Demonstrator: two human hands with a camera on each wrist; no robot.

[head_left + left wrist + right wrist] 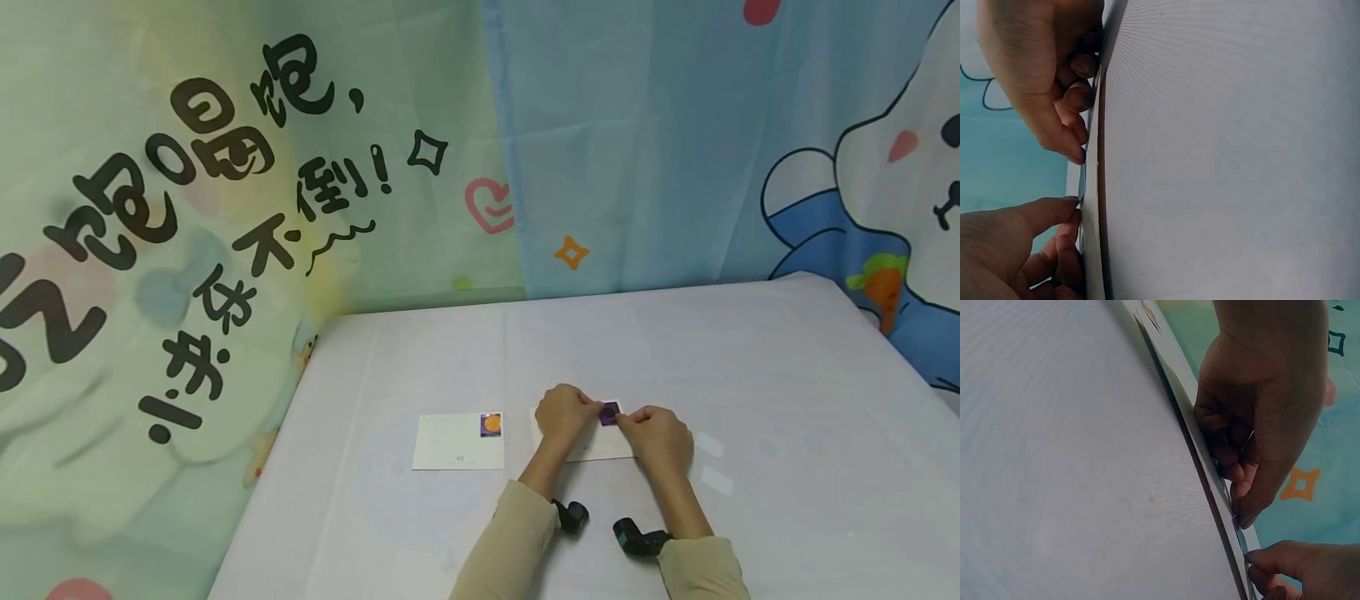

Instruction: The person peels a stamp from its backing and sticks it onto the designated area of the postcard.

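A white envelope (600, 450) lies on the table under both hands. At its upper right is a small square purple stamp (610, 414) with a dark round design. My left hand (564, 412) pinches the stamp's left edge between thumb and finger, its other fingers curled over the envelope. From the other side, my right hand (662, 437) pinches the stamp's right edge. Both wrist views show the thumbs close together, low over the envelope's edge (1092, 250). In the right wrist view, a sliver of purple (1235, 520) shows by the left thumb tip.
To the left lies a second white envelope (450, 442), with an orange and purple stamp (491, 425) in its upper right corner. Two small pale, shiny patches (712, 462) sit on the white tabletop (810, 500) right of my right hand. A printed curtain (630, 150) hangs behind the table.
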